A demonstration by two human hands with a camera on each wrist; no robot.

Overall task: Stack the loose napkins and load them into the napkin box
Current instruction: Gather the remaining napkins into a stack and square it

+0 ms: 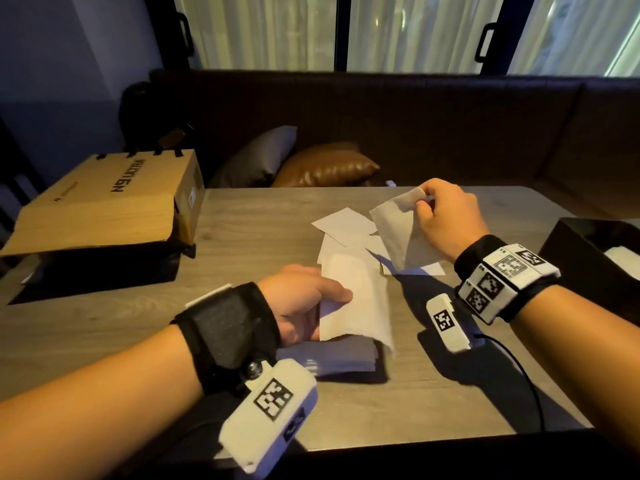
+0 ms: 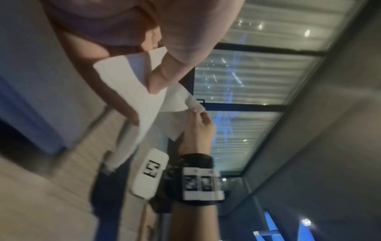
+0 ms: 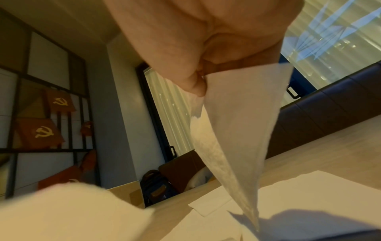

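My left hand [image 1: 311, 303] grips a stack of white napkins [image 1: 353, 299] near the table's middle, thumb on top and fingers underneath; the left wrist view shows the same stack [image 2: 132, 84] pinched between thumb and fingers. My right hand [image 1: 446, 216] pinches the corner of a single napkin [image 1: 401, 233] lifted above the table, and it hangs down in the right wrist view as a napkin [image 3: 237, 130]. Several loose napkins [image 1: 343, 223] lie flat on the table between the hands. A dark napkin box [image 1: 588, 261] stands at the right edge with white napkins inside.
An open cardboard box [image 1: 104, 202] sits on the table's left side. A flat bluish pad [image 1: 332, 355] lies under the left hand's stack. A dark sofa with cushions [image 1: 325, 168] runs behind the wooden table [image 1: 242, 237]. A cable [image 1: 519, 368] trails near the right wrist.
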